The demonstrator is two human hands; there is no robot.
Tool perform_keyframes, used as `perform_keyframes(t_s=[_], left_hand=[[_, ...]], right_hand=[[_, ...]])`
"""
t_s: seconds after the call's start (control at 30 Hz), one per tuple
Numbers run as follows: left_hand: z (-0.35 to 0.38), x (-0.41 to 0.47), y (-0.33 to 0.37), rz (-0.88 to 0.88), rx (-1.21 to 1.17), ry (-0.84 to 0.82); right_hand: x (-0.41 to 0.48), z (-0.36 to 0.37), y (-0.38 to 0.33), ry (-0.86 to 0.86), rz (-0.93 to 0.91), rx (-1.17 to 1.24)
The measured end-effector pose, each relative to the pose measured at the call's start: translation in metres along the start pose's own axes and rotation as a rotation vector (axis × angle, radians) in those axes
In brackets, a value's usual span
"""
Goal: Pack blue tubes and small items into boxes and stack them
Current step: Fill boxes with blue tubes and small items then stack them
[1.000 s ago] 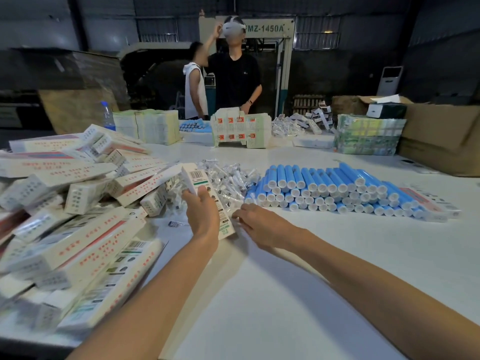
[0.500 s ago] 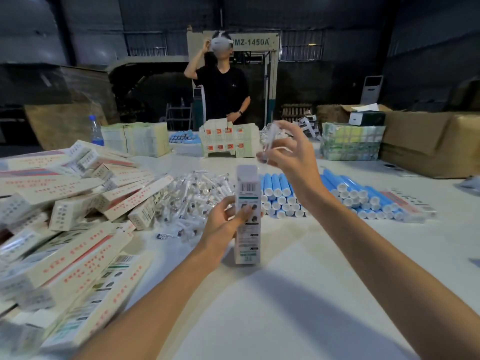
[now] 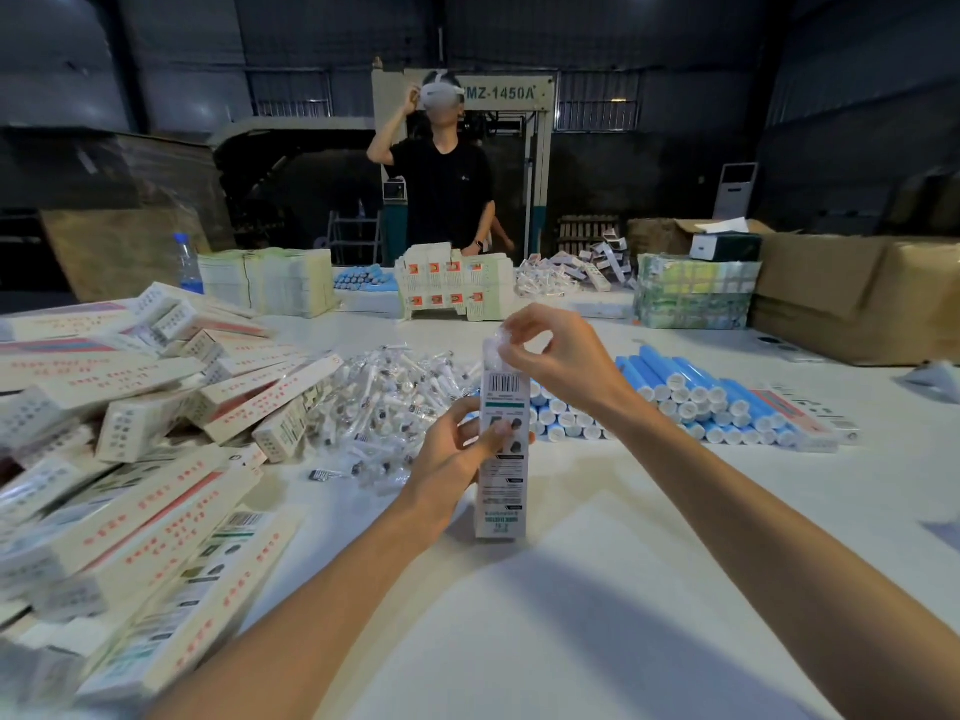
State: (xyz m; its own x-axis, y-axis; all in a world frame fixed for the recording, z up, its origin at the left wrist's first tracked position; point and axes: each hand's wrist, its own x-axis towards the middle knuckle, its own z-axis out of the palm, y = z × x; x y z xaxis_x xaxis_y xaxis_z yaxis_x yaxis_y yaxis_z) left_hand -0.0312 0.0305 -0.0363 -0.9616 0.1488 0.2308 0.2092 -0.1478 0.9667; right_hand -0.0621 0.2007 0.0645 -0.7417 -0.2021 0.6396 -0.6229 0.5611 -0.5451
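The left hand (image 3: 451, 455) clamps an upright white barcoded cardboard carton (image 3: 502, 504); the right hand (image 3: 563, 357) pinches a crinkly clear plastic packet (image 3: 493, 341) at its top.

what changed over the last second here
The left hand stood the box upright on the table. The right hand picked a small clear packet from the pile, lifted it and brought it down to the box's top. The blue tubes and the heap of boxes stayed put.
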Motion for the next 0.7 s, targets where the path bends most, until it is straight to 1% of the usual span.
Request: perform_keyframes(t_s=[0.2, 0.27, 0.33, 0.4, 0.47, 0.57, 0.7], left_hand=[[0.001, -0.002, 0.003, 0.064, 0.016, 0.003], [0.001, -0.003, 0.004, 0.091, 0.044, 0.015], [0.002, -0.003, 0.004, 0.128, 0.069, 0.014], [0.003, -0.003, 0.005, 0.153, 0.042, 0.0], [0.003, -0.004, 0.005, 0.199, 0.05, -0.018], [0.002, -0.006, 0.008, 0.265, 0.108, -0.043], [-0.003, -0.004, 0.009, 0.267, 0.181, -0.09]], right_hand=[[-0.013, 0.0, 0.005, -0.091, -0.072, -0.257], [-0.02, 0.0, 0.006, -0.085, -0.083, -0.272], [-0.031, 0.0, 0.009, 0.026, -0.036, -0.124], [-0.044, 0.004, 0.013, 0.099, 0.066, 0.068], [-0.059, 0.011, 0.018, 0.076, 0.118, 0.184], [-0.075, 0.022, 0.024, 0.039, 0.06, 0.245], [-0.077, 0.025, 0.028, 0.025, 0.07, 0.395]])
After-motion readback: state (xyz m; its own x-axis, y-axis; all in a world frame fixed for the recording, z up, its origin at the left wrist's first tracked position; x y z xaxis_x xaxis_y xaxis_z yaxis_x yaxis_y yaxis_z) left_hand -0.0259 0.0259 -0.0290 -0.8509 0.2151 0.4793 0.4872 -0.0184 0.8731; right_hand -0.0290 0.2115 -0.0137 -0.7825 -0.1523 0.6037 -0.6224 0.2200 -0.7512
